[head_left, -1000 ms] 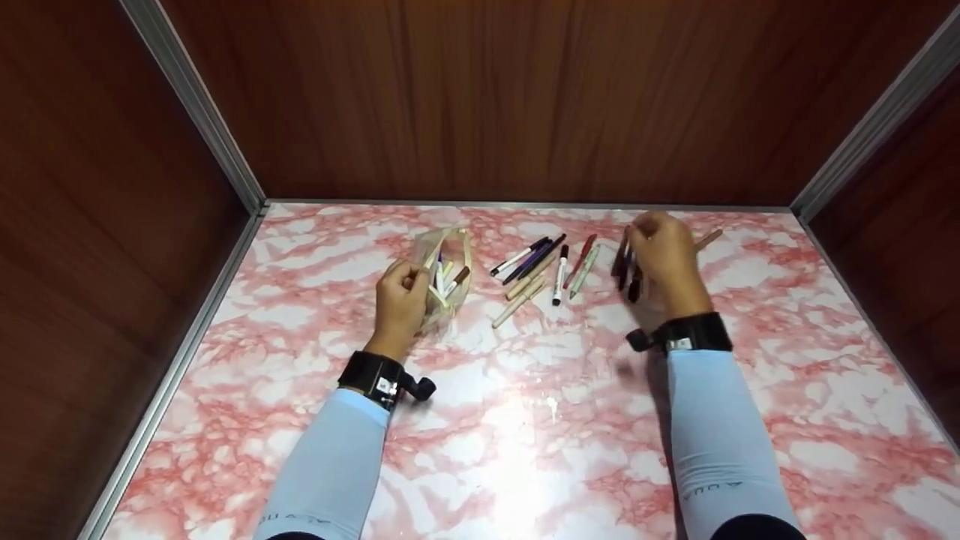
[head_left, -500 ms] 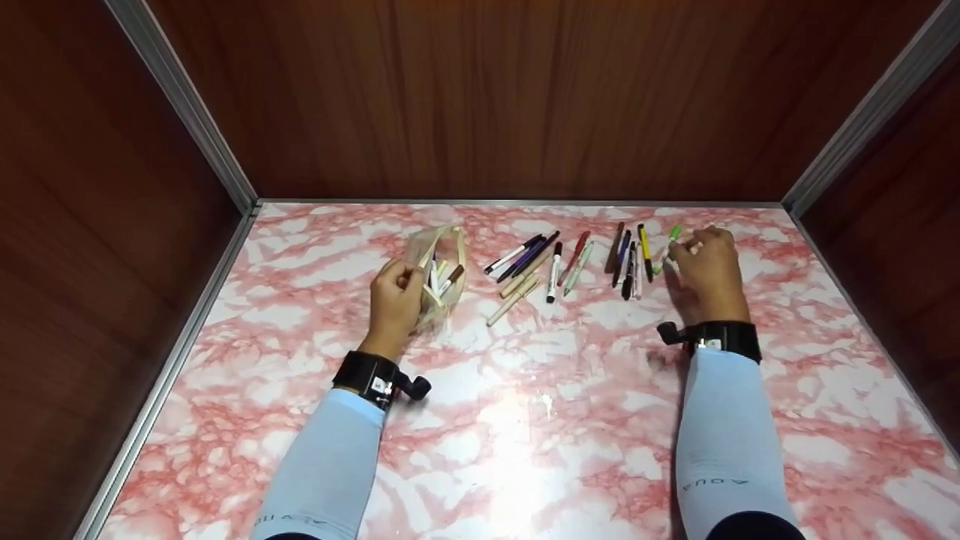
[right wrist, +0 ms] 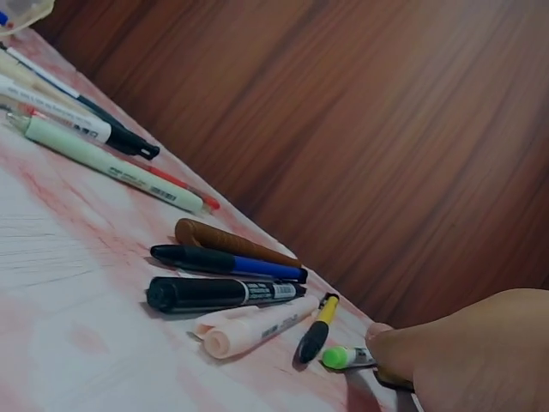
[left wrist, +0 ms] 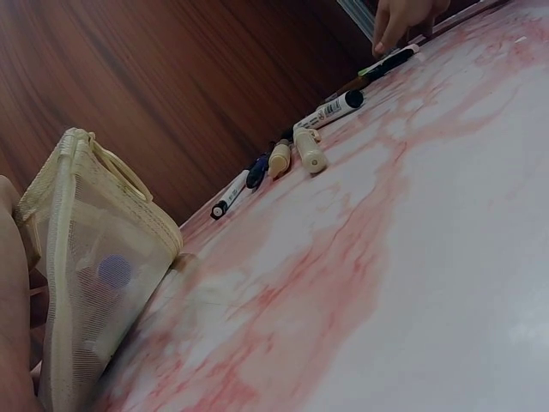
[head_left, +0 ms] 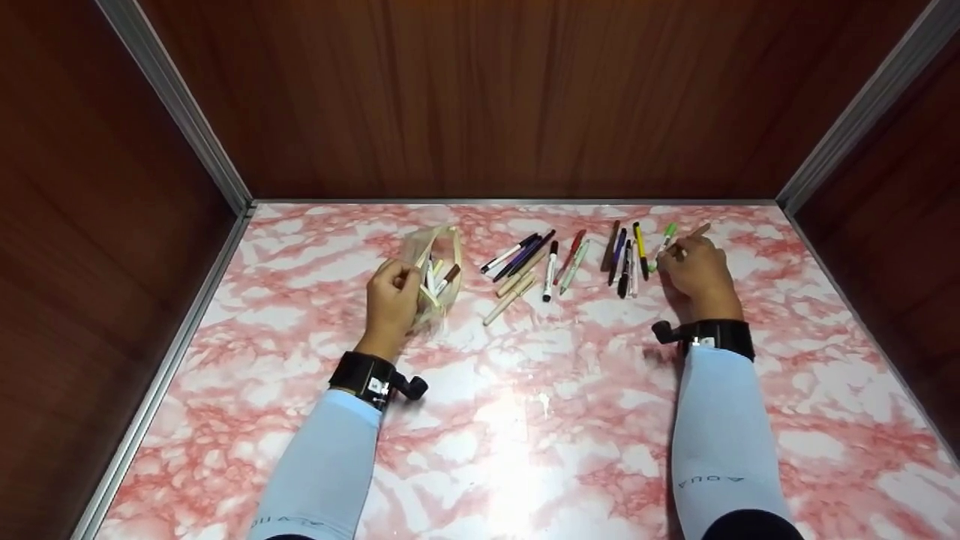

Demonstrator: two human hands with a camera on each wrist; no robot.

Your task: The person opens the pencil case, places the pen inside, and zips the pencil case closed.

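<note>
A cream mesh pouch point(left wrist: 103, 232) gapes, markers point(head_left: 449, 278) inside; loose pens point(head_left: 550, 271) lie slanted to its right, a green-and-white marker point(head_left: 669, 233) among those farthest from it.

The person's right hand point(right wrist: 480, 352) partly covers a green-ended pen point(right wrist: 337, 357) on the marbled surface point(right wrist: 94, 343), near a yellow-and-black pen point(right wrist: 315, 333), a pale pink pen point(right wrist: 257, 329), a black marker point(right wrist: 214, 293), a blue pen point(right wrist: 236, 263) and a brown pen point(right wrist: 236, 241), with a wood-grained wall point(right wrist: 343, 129) behind.

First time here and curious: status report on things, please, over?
Left grip pinches mesh pouch, pens inside. Right grip at green marker, hold unclear. Yellow pen close beside marker; nothing visibly blocking.
</note>
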